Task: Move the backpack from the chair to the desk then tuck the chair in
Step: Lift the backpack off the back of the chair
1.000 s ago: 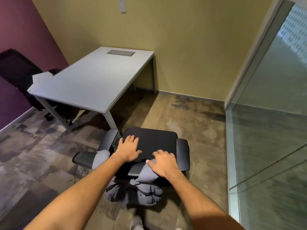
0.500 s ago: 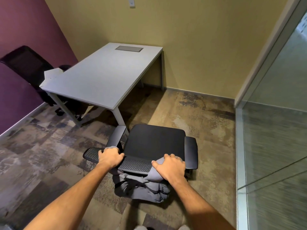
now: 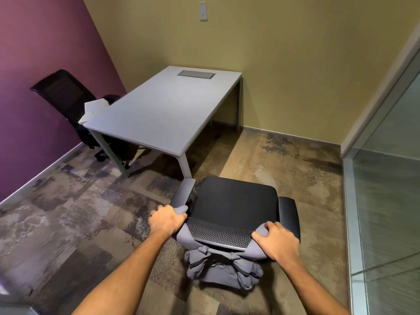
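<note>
Hands: both are clamped onto the top of the chair back, one at each end, arms reaching straight out from the bottom of the view.
Left hand: fingers curled tight over the left corner of the backrest, with a bit of grey fabric bunched under the grip.
Right hand: same deal on the right corner, knuckles up, fingers wrapped down over grey fabric and the backrest edge.
Chair: black office chair seen from behind and above, seat bare, black armrests on either side, mesh top edge of the back running between the two hands. It sits out in the open floor, near the desk's front corner leg but not under the desk.
Backpack: grey and kinda slumpy, hanging down behind the chair back, below the hands. Its grey straps or upper part seem to loop over the backrest corners where the hands are gripping, tbh I can't tell exactly how it's attached.
Desk: light grey top on pale legs, pushed up to the yellow wall, a grey cable hatch set in the far end.
Other chair: black mesh one on the far left side of the desk by the purple wall.
Floor: patchy brown and grey carpet, glass partition down the right.
</note>
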